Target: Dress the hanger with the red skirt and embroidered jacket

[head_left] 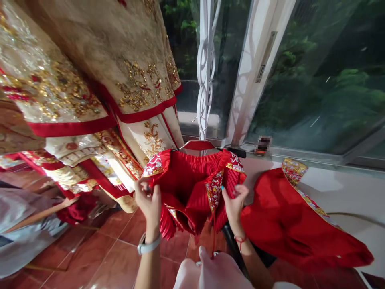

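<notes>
A red pleated garment (183,180) with white-and-gold embroidered shoulders hangs in front of me on a hanger (192,143). The front is parted, so its inside shows. At its left edge, below the embroidered shoulder, my left hand (149,200) has thumb and fingers closed on the red cloth. On the opposite side my right hand (235,202) pinches the pleated cloth beside the embroidered front band (214,190). Both hands are at about the same height. A thin red cord dangles from the lower end of that band.
Long cream gowns (144,86) with gold sequins and red hems hang at left. Another red garment (291,216) with an embroidered edge lies at right. A white scrolled metal post (203,72) stands by the window. A co-worker's arm (45,214) reaches in at left above red floor tiles (111,257).
</notes>
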A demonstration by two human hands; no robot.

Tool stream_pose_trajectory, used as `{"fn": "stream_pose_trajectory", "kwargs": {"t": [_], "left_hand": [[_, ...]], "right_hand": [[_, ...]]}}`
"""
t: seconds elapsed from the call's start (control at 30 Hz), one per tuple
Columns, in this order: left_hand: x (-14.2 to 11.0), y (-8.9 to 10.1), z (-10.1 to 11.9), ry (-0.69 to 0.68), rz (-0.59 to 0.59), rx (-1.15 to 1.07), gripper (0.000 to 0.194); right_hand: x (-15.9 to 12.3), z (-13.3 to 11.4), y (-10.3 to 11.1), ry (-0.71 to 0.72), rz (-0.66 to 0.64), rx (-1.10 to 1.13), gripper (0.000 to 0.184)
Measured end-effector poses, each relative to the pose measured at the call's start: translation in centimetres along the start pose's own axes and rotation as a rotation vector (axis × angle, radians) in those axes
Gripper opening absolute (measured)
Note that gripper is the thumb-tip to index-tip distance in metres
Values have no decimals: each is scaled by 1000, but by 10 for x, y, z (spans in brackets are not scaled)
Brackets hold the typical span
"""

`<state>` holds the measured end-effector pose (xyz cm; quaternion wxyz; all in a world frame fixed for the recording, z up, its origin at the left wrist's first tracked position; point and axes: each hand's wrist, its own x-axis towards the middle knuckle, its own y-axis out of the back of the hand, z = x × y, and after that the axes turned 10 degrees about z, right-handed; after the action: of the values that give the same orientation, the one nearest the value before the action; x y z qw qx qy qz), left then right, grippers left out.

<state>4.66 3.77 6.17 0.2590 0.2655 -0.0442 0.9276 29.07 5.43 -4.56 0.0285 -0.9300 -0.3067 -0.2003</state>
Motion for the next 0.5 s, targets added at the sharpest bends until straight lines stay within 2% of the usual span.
{"fn": "stream_pose_trajectory", "kwargs": {"t": [0.07, 0.13, 0.2, 0.23, 0.3, 0.37, 0.43, 0.5], "left_hand": [[5, -24, 4, -155, 54, 245, 56], [9, -49, 9, -230, 44, 444, 68], [19, -63, 10, -258, 25, 548, 55], [28, -65, 10, -269, 0, 564, 48], [54, -57, 5, -269, -99, 548, 44], [86, -43, -3, -219, -248, 490, 40], [111, -30, -16, -88, -424, 345, 29], [119, -21, -33, 86, -551, 136, 20]], "right_hand": [[33, -31, -19, 212, 92, -61, 67], [60, -54, -44, 335, 94, -164, 65], [87, -63, -63, 383, 58, -192, 48], [104, -63, -69, 386, 25, -173, 44], [143, -54, -70, 351, -65, -122, 42], [184, -41, -64, 234, -207, -84, 34], [213, -26, -57, 46, -424, -26, 20], [219, -8, -49, -124, -622, 50, 13]]}}
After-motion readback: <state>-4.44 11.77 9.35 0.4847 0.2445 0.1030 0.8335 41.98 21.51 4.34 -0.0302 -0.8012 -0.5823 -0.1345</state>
